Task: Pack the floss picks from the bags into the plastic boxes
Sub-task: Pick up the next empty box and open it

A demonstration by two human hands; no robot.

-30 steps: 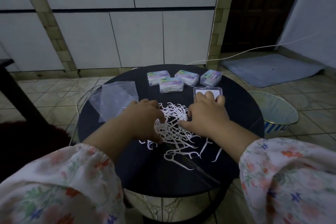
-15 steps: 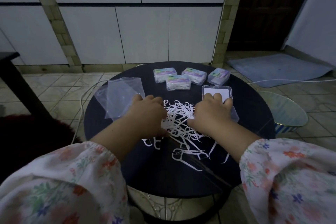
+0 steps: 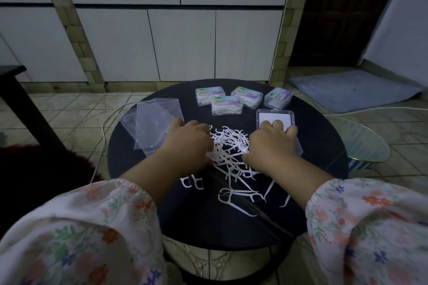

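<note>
**On the round table, four boxes filled and one pile left to pack**

Left of both hands, an emptied clear bag (image 3: 155, 126) lay flat on the dark round table (image 3: 324, 146), its near edge touching the left hand (image 3: 188, 143). Nothing showed inside it, so I judged its load already tipped out.

That left hand rested knuckles-up on the left edge of the loose floss picks (image 3: 229, 146), fingers curled down into the tangle. It seemed to be gathering a bunch, but the fingertips were hidden under the hand, and I could not tell whether it actually gripped any picks.

Between the two hands sat the bulk of the white pile, with stragglers spread toward the person, nearer than both wrists. None of these were boxed yet.

The right hand (image 3: 272, 146) lay palm-down on the right edge of the pile, its fingers reaching over the near rim of the open plastic box (image 3: 275, 115). Whether it pinched picks or only pressed on them could not be seen. The box's white floor showed bare beyond the fingers, so it looked unfilled.

Beyond both hands, four closed boxes (image 3: 227, 105) stood clustered, three plainly packed with white picks; the rightmost was too unclear to judge.

By my reading, most boxes were done, and the pile remained for the open one.
</note>
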